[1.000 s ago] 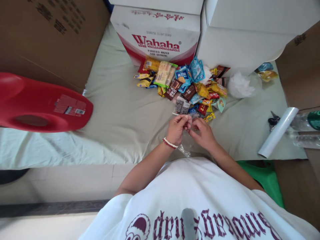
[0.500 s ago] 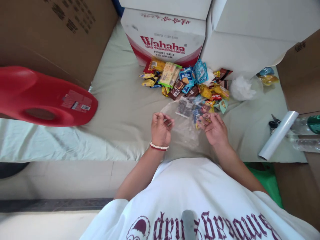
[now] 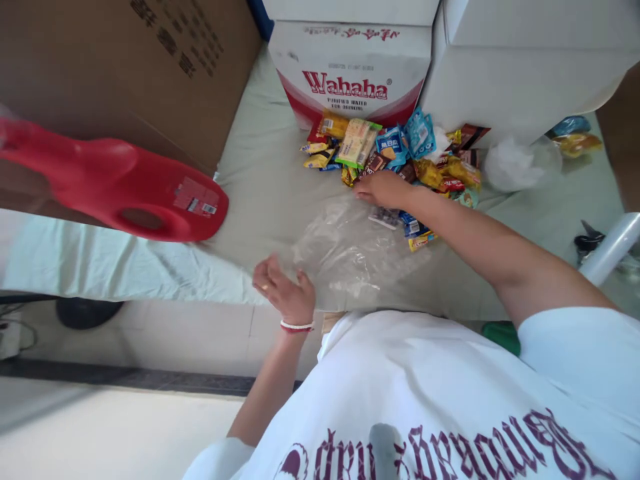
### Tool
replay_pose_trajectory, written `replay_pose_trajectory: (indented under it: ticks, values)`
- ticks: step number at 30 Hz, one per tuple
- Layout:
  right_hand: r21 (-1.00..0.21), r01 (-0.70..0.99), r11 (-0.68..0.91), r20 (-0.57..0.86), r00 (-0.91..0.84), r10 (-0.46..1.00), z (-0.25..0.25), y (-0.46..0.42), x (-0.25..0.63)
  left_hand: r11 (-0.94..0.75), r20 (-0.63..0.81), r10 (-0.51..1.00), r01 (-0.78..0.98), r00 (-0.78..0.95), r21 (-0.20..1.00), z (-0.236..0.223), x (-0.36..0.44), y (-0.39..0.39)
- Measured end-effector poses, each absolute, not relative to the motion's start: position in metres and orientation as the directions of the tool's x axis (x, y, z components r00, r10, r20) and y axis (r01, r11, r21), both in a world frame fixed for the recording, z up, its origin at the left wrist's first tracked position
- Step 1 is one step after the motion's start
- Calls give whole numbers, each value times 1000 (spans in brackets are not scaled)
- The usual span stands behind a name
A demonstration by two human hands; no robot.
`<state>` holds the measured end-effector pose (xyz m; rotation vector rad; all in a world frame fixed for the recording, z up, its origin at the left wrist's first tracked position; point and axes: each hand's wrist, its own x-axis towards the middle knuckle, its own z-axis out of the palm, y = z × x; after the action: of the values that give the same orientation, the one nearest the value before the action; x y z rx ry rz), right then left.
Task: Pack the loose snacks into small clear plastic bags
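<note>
pale tiled floor (image 3: pixel 195 337) — dark strip (image 3: pixel 150 378) across it, cloth-covered table (image 3: pixel 265 207)

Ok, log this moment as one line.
left hand: open, near bag | right hand: at snacks, grip unclear | bag: spread on cloth

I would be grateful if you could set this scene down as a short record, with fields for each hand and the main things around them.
Left hand: fingers spread, nothing visibly held
Right hand: at the near side of the snack pile, grip unclear
Clear plastic: crumpled on the pale cloth, between the hand and the pile
Snack pile: mixed colourful packets in front of the Wahaha box
Left of view: red container
Right of view: scissors, pale roll
</note>
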<state>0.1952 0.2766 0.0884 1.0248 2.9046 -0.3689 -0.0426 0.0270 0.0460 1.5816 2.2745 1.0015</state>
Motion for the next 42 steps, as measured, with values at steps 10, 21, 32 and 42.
replay_pose_trajectory:
  ticks: [10, 21, 32, 42]
  values:
    - [-171, 724, 668, 186, -642, 744, 132, 216, 160, -124, -108, 979, 926, 173, 356, 78, -46, 28]
    - [-637, 495, 591, -180, -841, 510, 65, 58, 285, -24, -269, 962, 994, 52, 106, 66, -50, 39]
    - [-170, 698, 696, -171, -716, 677, 101, 206, 268, -91, 87, 994, 971, 73, 219, 29, -54, 20]
    - [-105, 875, 472, -107, -482, 870, 139, 206, 274, -156, -58, 983, 964, 172, 216, 24, -56, 9]
